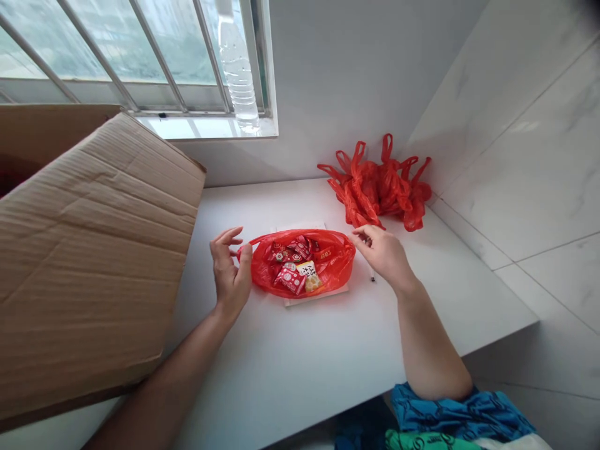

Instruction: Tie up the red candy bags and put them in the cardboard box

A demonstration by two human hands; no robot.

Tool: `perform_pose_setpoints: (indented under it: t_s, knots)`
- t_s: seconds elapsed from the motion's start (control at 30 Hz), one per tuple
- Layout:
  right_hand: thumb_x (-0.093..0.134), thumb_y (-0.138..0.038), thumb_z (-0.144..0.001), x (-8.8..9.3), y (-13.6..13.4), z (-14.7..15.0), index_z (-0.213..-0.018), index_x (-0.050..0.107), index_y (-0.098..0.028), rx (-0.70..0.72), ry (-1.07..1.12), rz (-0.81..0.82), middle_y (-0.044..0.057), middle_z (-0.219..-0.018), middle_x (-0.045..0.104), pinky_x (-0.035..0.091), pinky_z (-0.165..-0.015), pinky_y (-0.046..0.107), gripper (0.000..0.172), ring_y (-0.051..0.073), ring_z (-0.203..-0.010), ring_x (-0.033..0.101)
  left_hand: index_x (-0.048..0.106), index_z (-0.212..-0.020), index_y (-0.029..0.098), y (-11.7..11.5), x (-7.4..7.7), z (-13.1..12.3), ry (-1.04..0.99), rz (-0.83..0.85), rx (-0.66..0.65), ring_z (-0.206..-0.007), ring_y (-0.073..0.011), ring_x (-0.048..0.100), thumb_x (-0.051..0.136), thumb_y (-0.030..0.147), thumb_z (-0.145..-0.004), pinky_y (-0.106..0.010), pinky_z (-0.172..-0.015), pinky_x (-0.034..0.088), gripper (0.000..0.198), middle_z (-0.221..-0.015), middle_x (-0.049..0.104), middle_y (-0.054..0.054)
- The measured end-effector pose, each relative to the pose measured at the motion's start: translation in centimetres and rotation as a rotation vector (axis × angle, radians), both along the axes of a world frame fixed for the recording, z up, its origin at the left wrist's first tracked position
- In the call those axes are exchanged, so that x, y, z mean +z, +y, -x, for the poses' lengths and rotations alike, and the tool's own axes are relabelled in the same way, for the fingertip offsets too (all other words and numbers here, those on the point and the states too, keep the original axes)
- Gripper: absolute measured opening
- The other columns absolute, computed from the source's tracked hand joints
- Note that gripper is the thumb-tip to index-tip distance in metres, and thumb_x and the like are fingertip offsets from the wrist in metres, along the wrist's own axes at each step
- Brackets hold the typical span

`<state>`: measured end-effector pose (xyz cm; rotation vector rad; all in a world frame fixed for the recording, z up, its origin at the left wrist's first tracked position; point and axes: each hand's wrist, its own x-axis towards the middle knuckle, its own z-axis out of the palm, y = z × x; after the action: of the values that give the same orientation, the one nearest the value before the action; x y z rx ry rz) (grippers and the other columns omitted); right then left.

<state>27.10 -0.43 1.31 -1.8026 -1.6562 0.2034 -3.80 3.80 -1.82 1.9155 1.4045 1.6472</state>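
Observation:
An open red plastic bag (pixel 334 262) lies on the white counter (pixel 300 362), resting on a small white scale or board (pixel 315 296). Inside it lie several red snack packets (pixel 291 279) and one pale packet (pixel 309 274). My left hand (pixel 229 272) pinches the bag's left edge between thumb and fingers. My right hand (pixel 383 251) pinches the bag's right rim, fingers curled. Both hands hold the bag's mouth apart.
A pile of tied red bags (pixel 380 185) sits at the back right by the tiled wall. A large cardboard box flap (pixel 94 250) fills the left. A clear plastic bottle (pixel 238 69) stands on the barred window's sill. The counter's front edge runs lower right.

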Motion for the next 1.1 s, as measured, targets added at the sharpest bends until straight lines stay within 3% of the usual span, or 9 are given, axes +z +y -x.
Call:
perform_pose_setpoints:
  t_s: [0.13, 0.23, 0.3, 0.53, 0.7, 0.8, 0.9, 1.03, 1.1]
  knots:
    - [0.058, -0.058, -0.089, -0.6, 0.1, -0.4, -0.095, 0.070, -0.023, 0.038, 0.002, 0.189, 0.006, -0.086, 0.074, 0.047, -0.066, 0.034, 0.037, 0.025, -0.080, 0.067, 0.053, -0.133, 0.022, 0.0, -1.7, 1.7, -0.014, 0.201, 0.078, -0.100, -0.0194, 0.061, 0.069, 0.041, -0.085, -0.029, -0.077, 0.049, 0.054, -0.126, 0.057, -0.011]
    - [0.060, -0.053, -0.089, -0.3, -0.1, -0.6, -0.085, 0.067, -0.023, 0.124, 0.085, 0.289, 0.003, -0.079, 0.072, 0.047, -0.065, 0.033, 0.030, 0.023, -0.075, 0.066, 0.064, -0.118, 0.018, -0.9, -2.0, 2.3, -0.093, 0.498, -0.050, -0.073, -0.0143, 0.061, 0.067, 0.051, -0.084, -0.024, -0.064, 0.047, 0.047, -0.099, 0.068, -0.005]
    - [0.060, -0.048, -0.089, 0.2, -0.2, -0.6, -0.078, 0.064, -0.023, 0.167, 0.180, 0.293, 0.001, -0.078, 0.070, 0.047, -0.066, 0.033, 0.028, 0.021, -0.073, 0.064, 0.069, -0.104, 0.017, -1.8, -1.4, 2.2, -0.159, 0.597, -0.110, -0.068, -0.0138, 0.060, 0.067, 0.053, -0.084, -0.023, -0.063, 0.047, 0.042, -0.088, 0.069, -0.003]
    - [0.066, -0.043, -0.084, 0.8, 0.5, -0.6, -0.091, 0.060, -0.021, 0.160, 0.802, 0.040, 0.000, -0.081, 0.066, 0.052, -0.066, 0.030, 0.024, 0.017, -0.075, 0.061, 0.071, -0.095, 0.020, -3.9, 4.4, 1.1, -0.452, 0.419, -0.112, -0.083, -0.0147, 0.061, 0.071, 0.040, -0.085, -0.023, -0.076, 0.050, 0.023, -0.089, 0.068, -0.002]
    - [0.073, -0.040, -0.082, 2.4, 1.1, 1.1, -0.105, 0.061, -0.022, 0.298, 1.103, 0.013, 0.002, -0.098, 0.069, 0.053, -0.078, 0.029, 0.031, 0.016, -0.088, 0.065, 0.071, -0.098, 0.024, -3.8, 9.6, -0.1, -0.563, 0.236, -0.196, -0.087, -0.0133, 0.060, 0.069, 0.036, -0.088, -0.023, -0.081, 0.050, 0.015, -0.095, 0.066, -0.002]
    - [0.068, -0.044, -0.088, 4.0, 1.7, 1.7, -0.112, 0.061, -0.024, 0.347, 1.087, -0.037, 0.001, -0.092, 0.069, 0.052, -0.082, 0.030, 0.033, 0.016, -0.086, 0.067, 0.070, -0.102, 0.025, -3.9, 11.6, -1.5, -0.596, 0.100, -0.200, -0.096, -0.0147, 0.060, 0.067, 0.033, -0.090, -0.025, -0.087, 0.048, 0.015, -0.102, 0.064, -0.002]
    - [0.061, -0.046, -0.093, 5.4, 2.3, 1.4, -0.116, 0.058, -0.025, 0.350, 0.972, -0.158, -0.001, -0.081, 0.068, 0.053, -0.080, 0.032, 0.032, 0.017, -0.080, 0.068, 0.069, -0.108, 0.025, -4.2, 12.5, -2.4, -0.599, 0.012, -0.178, -0.108, -0.0173, 0.059, 0.067, 0.031, -0.090, -0.028, -0.097, 0.045, 0.019, -0.112, 0.064, -0.003]
    - [0.050, -0.042, -0.099, 6.4, 1.9, 0.3, -0.116, 0.059, -0.025, 0.252, 0.494, -0.214, 0.001, -0.080, 0.070, 0.053, -0.077, 0.036, 0.025, 0.021, -0.077, 0.069, 0.067, -0.112, 0.025, -4.3, 12.4, -2.1, -0.537, 0.041, -0.159, -0.113, -0.0197, 0.058, 0.066, 0.032, -0.091, -0.032, -0.098, 0.046, 0.023, -0.119, 0.064, -0.005]
    - [0.047, -0.037, -0.101, 6.7, 1.1, 0.2, -0.113, 0.061, -0.026, 0.194, 0.234, -0.226, 0.003, -0.091, 0.073, 0.052, -0.078, 0.037, 0.022, 0.022, -0.081, 0.069, 0.067, -0.112, 0.024, -4.4, 12.1, -1.7, -0.490, 0.098, -0.190, -0.112, -0.0200, 0.059, 0.066, 0.033, -0.091, -0.031, -0.095, 0.048, 0.023, -0.119, 0.064, -0.005]
